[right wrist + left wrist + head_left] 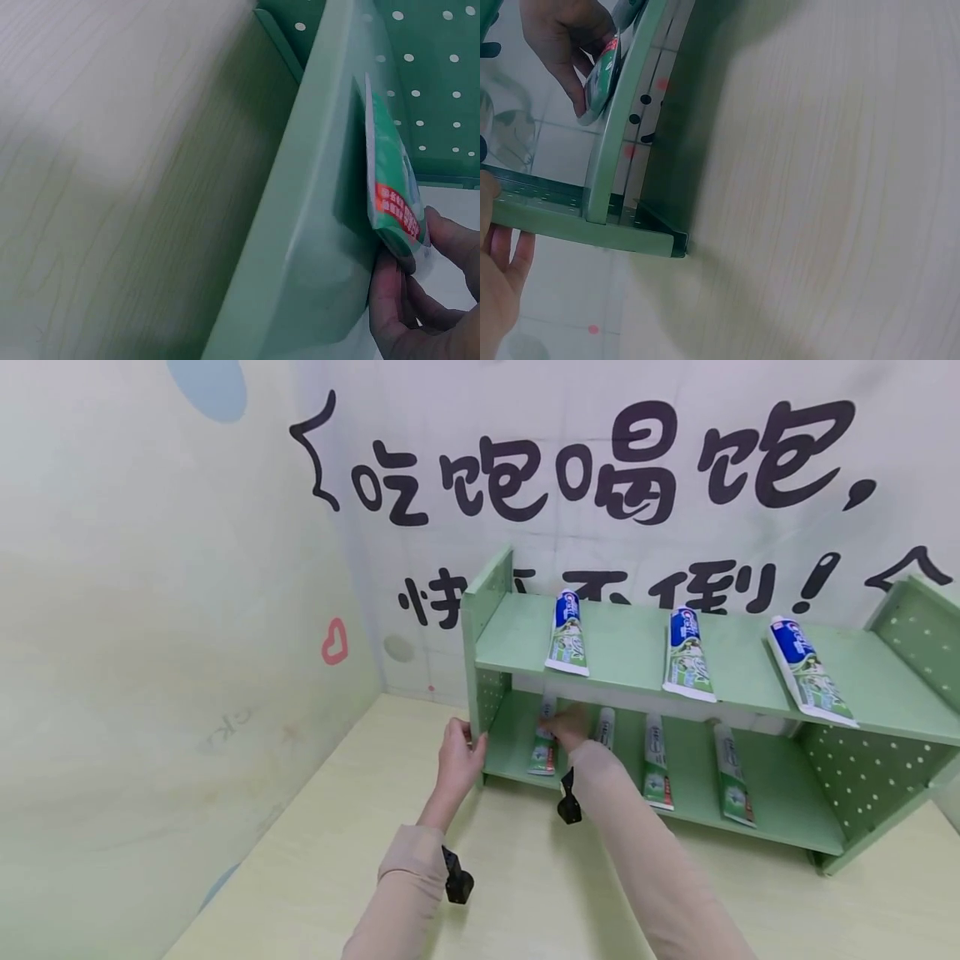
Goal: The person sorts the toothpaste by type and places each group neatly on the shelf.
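Note:
A green two-tier shelf (609,783) stands on the table. My left hand (459,758) holds the edge of its left side panel; in the left wrist view, the thumb and fingers of that hand (501,281) lie on opposite faces of the panel. On the lower tier, at the left end, my right hand (572,727) pinches a green and white toothpaste tube (542,758). The right wrist view shows this tube (397,180) tilted over the board, with the thumb and fingers of the right hand (427,311) on its sides. The tube's far end is hidden there.
Several more green toothpaste tubes (656,764) lie side by side on the lower tier. Blue and green toothpaste tubes (567,635) lie spaced out along the upper tier. Behind stands a wall (450,410) with black lettering; another wall (150,652) borders the pale table (525,893) at left.

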`<state>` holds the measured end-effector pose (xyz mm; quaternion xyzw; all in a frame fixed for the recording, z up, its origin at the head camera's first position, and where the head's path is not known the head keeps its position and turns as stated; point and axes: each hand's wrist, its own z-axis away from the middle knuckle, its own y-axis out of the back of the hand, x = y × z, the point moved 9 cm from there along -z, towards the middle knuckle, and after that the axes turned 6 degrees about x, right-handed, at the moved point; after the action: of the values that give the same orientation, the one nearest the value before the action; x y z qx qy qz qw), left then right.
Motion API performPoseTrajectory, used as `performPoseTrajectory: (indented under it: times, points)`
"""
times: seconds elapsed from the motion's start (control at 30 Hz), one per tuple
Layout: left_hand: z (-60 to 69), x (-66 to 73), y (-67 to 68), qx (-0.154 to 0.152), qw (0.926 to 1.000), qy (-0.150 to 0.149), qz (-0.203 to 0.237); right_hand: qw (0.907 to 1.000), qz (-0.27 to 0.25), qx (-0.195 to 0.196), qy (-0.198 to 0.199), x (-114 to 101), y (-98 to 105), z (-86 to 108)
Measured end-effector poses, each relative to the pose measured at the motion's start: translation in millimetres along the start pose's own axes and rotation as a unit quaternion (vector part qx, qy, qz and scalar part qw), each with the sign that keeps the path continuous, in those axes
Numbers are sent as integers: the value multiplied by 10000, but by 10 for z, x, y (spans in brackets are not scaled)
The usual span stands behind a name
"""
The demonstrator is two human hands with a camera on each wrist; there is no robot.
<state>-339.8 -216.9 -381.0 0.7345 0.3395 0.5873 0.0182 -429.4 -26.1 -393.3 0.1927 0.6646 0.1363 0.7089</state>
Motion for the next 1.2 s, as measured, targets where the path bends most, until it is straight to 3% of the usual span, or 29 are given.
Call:
performPoseTrajectory:
  times: [0.33,0.5,0.67,0.97,1.2]
  points:
    - [18,-12,-45,3,9999,-87,-97,9989,224,-374,-166,96,8,19]
    - [0,27,-50,-23,9998,-150,-103,9992,226,-284,-158,74,73,14]
    - [-13,19,-44,-47,9999,-107,-126,9993,252,-280,43,-14,130,55]
    - [-34,38,-62,-83,9998,-138,-136,9958,78,-443,794,-231,300,242]
    - [-34,-16,-39,-105,9998,39,-133,9967,186,-418,664,-270,400,373]
